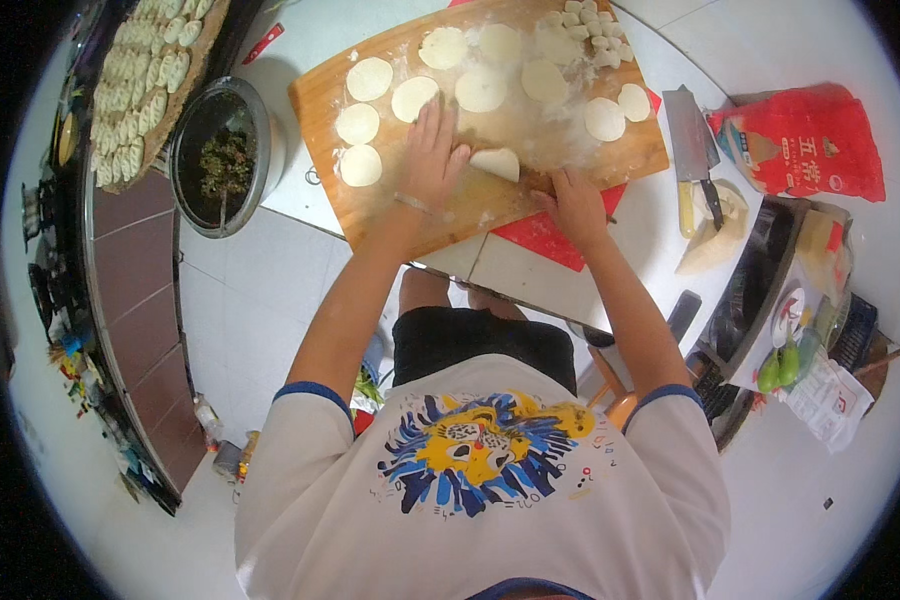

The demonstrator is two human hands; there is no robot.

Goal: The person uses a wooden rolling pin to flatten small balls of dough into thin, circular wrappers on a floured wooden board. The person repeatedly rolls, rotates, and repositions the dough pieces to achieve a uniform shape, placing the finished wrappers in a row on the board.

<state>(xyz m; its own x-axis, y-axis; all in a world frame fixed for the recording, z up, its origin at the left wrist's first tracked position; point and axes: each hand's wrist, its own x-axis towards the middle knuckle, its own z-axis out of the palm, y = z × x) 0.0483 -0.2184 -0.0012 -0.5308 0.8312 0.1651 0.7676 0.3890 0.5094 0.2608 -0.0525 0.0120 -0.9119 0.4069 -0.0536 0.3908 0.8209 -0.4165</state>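
Observation:
My left hand [432,160] lies on the floured wooden board [390,225], fingers stretched out and fingertips at the edge of a round dough wrapper [415,99]. Close to its thumb is a half-round piece of dough [496,163]; whether it is folded or partly covered, I cannot tell. To the right of that piece, my right hand [576,205] is closed at the board's near edge, with something brownish at its fingers that I cannot make out. More flat rounds [370,79] are spread over the board. Small dough lumps [595,32] cluster at its far right corner.
Right of the board lie a cleaver [685,125], a knife with a dark handle [712,203] and a red bag [810,145]. A red sheet [550,240] sticks out under the board. At the left stand a bowl of dark filling [227,165] and a tray of shaped dumplings [150,85].

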